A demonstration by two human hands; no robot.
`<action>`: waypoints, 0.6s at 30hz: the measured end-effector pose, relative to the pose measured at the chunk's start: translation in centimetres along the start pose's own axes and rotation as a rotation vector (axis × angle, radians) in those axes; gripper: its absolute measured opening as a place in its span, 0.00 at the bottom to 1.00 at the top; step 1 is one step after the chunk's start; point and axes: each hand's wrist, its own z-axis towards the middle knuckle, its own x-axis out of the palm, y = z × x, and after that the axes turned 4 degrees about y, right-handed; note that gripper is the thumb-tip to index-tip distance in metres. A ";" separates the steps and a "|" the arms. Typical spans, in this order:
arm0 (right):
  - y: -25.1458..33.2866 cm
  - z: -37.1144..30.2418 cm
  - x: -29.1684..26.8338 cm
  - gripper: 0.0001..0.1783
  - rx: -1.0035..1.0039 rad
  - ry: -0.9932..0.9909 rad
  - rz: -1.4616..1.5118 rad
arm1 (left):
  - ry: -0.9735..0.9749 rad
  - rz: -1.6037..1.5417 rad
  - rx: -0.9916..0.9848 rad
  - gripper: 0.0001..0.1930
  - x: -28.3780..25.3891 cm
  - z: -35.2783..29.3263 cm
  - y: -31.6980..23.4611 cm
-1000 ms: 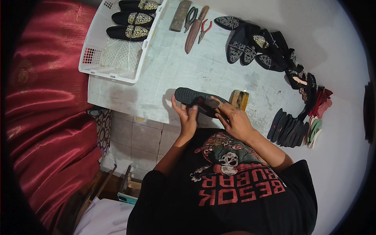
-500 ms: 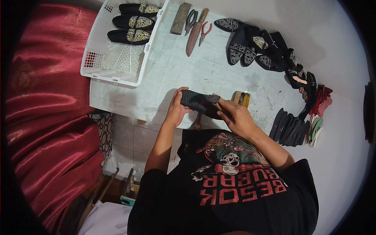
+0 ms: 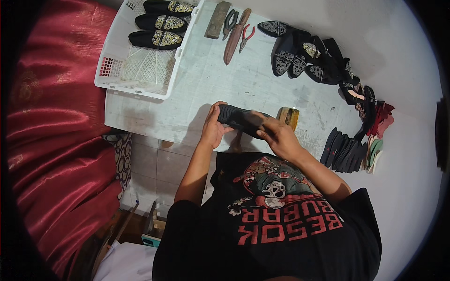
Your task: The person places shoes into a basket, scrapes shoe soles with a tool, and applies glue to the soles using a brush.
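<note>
My left hand point(image 3: 214, 127) grips one end of a black shoe point(image 3: 228, 115) above the near edge of the table, its ridged sole turned up. The fingers wrap over its far side, with the thumb underneath. My right hand point(image 3: 280, 136) is closed at the other end of the shoe. Between its fingers is a small flat tool point(image 3: 255, 118), blurred by motion, laid against the sole; its exact kind does not show. Just beyond the right hand stands a yellowish, stained container point(image 3: 288, 117). A brown handle-like piece point(image 3: 236, 140) pokes out below the shoe, mostly hidden.
At the far left, a white plastic basket point(image 3: 169, 77) holds black shoes point(image 3: 161, 40) with glittering toes. A sharpening block point(image 3: 218, 21), pliers point(image 3: 246, 37) and a sheathed knife point(image 3: 233, 44) lie at the back. Decorated uppers point(image 3: 283, 63) and dark insoles point(image 3: 344, 151) line the right side.
The flat tool in my right hand has shifted slightly left along the sole and now looks blurred. My left hand keeps its hold on the shoe.
</note>
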 end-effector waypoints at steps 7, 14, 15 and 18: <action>0.9 0.1 -0.4 0.35 0.076 0.140 -0.121 | -0.069 -0.050 0.027 0.22 0.7 0.1 1.2; 0.2 0.2 -0.4 0.30 0.067 0.141 -0.002 | -0.151 -0.208 0.225 0.33 2.5 -0.4 5.2; 0.4 0.4 -0.6 0.30 0.071 0.140 0.000 | -0.122 -0.113 0.314 0.43 2.7 -0.5 5.4; 0.5 0.1 -1.2 0.21 0.297 0.097 0.112 | -0.143 -0.137 0.301 0.51 3.1 -0.7 4.6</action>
